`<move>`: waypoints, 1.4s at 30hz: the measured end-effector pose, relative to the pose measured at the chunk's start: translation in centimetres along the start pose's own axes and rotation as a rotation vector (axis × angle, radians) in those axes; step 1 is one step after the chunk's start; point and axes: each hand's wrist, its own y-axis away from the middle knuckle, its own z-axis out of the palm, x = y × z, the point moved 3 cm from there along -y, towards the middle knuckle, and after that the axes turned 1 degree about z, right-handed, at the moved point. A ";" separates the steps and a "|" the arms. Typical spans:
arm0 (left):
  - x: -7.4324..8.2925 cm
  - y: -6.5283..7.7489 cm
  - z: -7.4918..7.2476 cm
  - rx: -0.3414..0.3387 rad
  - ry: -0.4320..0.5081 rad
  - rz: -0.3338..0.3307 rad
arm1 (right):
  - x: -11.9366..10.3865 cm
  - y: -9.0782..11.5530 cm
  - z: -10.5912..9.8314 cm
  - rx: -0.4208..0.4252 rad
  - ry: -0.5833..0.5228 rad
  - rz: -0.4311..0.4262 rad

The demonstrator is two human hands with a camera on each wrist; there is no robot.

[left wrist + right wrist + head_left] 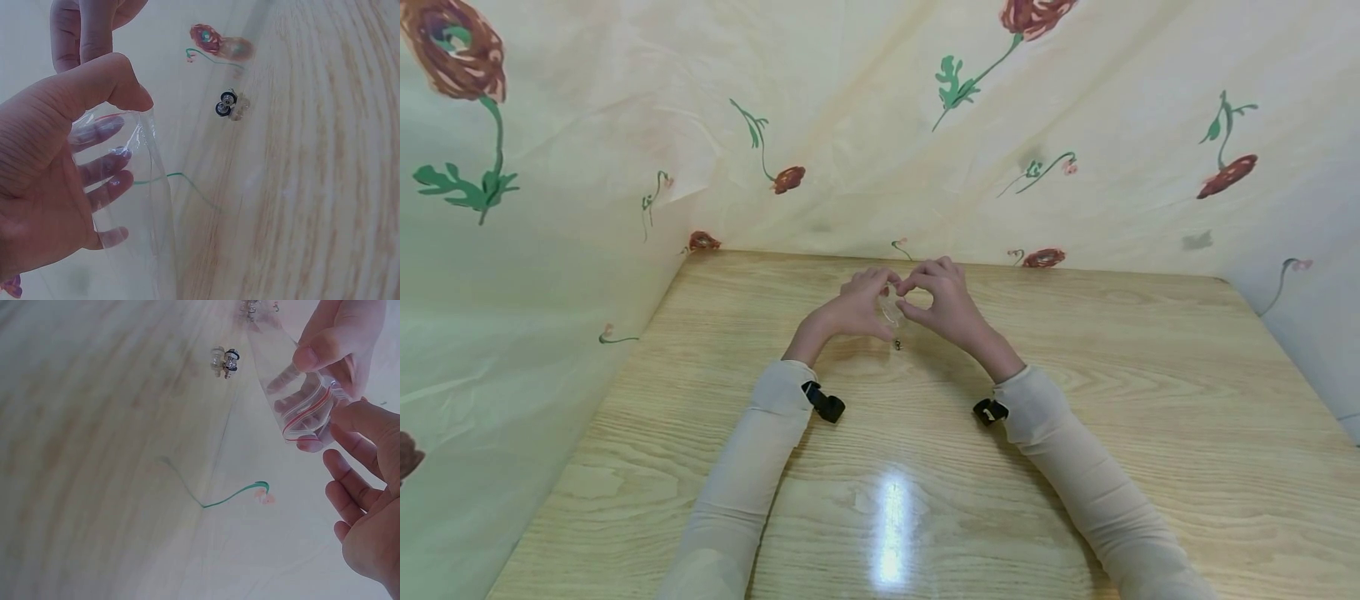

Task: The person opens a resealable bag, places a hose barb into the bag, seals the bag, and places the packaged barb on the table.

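Left hand [50,175] holds clear zip bag [307,411]; right hand [374,512] at its mouth, grip unclear; metal piece [226,104] on table [880,433]

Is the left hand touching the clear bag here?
Touching: in the left wrist view, the left hand has its thumb against the edge of the clear bag, no gap showing.

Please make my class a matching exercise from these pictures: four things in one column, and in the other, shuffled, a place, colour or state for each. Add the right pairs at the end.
Things:
1. zip-lock bag
2. wrist straps
3. small metal hardware
4. hanging sheet

Descriptions:
A. lying on the wood-grain tabletop
B. pale, with a floral print
C. see-through, with red along its zip
D. black all over

Right pairs: 1-C, 2-D, 3-A, 4-B
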 end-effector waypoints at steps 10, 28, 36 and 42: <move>0.0 0.1 0.0 0.007 -0.007 0.001 | 0.0 0.0 -0.3 0.000 -0.002 0.014; 0.0 0.3 -0.3 0.014 0.018 -0.011 | 0.6 0.3 -1.5 -0.003 0.025 0.042; 0.0 0.3 -0.3 0.018 0.022 -0.005 | 0.8 0.7 -1.8 -0.024 0.016 0.054; 0.1 0.3 -0.4 0.016 0.036 -0.014 | 1.1 1.1 -1.8 -0.075 0.022 0.063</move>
